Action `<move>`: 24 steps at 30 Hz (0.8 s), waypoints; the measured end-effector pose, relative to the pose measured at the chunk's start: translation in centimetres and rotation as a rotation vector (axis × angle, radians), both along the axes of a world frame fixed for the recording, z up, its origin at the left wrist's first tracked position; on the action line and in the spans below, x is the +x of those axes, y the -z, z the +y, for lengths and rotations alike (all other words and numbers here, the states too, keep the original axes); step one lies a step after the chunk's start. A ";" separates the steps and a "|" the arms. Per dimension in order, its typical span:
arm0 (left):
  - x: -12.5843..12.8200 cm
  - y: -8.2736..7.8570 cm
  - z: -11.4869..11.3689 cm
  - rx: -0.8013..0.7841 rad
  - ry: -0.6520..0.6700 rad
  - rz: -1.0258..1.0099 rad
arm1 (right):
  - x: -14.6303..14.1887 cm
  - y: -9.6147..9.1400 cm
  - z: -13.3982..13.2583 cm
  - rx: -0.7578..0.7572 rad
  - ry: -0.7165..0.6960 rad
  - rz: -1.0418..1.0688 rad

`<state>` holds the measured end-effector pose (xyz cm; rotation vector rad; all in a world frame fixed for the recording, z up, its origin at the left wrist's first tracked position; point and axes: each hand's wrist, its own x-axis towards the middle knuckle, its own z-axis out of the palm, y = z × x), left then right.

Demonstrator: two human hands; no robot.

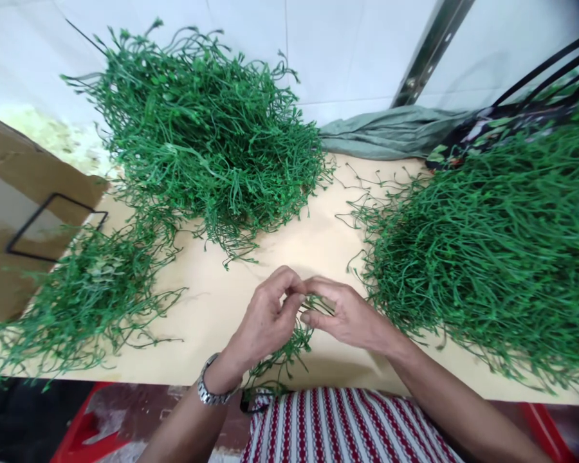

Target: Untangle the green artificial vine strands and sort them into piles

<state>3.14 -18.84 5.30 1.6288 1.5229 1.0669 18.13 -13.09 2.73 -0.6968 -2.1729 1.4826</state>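
Observation:
My left hand [270,315], with a metal watch on the wrist, is closed in a pinch at the middle of the table's near side. My right hand [345,312] meets it, thumb and fingers curved around a few thin green stems [321,303]. The fingertips of both hands touch or nearly touch. Below the left hand, the branched tips of the green stems [292,350] hang toward the table edge. Exactly what the left fingertips pinch is partly hidden, but the stems run into them.
A large heap of green stems [197,135] lies at the back left, a smaller pile [101,289] at the left. Another big heap [487,251] fills the right. A cardboard box [24,193] with a black wire frame [53,199] stands left. Green cloth [390,132] lies along the wall.

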 end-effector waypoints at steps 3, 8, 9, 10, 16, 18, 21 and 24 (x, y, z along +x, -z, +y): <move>-0.2 0.2 -0.2 -0.034 -0.019 -0.009 | 0.3 -0.1 0.1 0.210 0.110 0.100; -0.2 0.6 -0.3 -0.074 -0.037 -0.102 | 0.4 0.0 -0.2 0.400 0.169 0.138; -0.2 0.7 -0.3 -0.076 -0.023 -0.108 | 0.4 0.0 -0.3 0.402 0.181 0.136; -0.2 0.7 -0.3 -0.073 -0.006 -0.103 | 0.4 0.1 -0.3 0.393 0.191 0.128; -0.1 0.7 0.0 0.019 0.057 -0.068 | 0.4 0.0 -0.3 0.435 0.168 0.099; 0.0 0.8 0.0 -0.011 0.072 -0.100 | 0.3 0.1 -0.2 0.493 0.130 0.094; 0.0 1.0 0.0 -0.049 0.090 -0.125 | 0.2 0.3 -0.3 0.514 0.088 0.072; -0.3 0.7 -0.2 -0.018 0.094 -0.013 | 0.5 0.3 -0.4 0.558 0.103 -0.033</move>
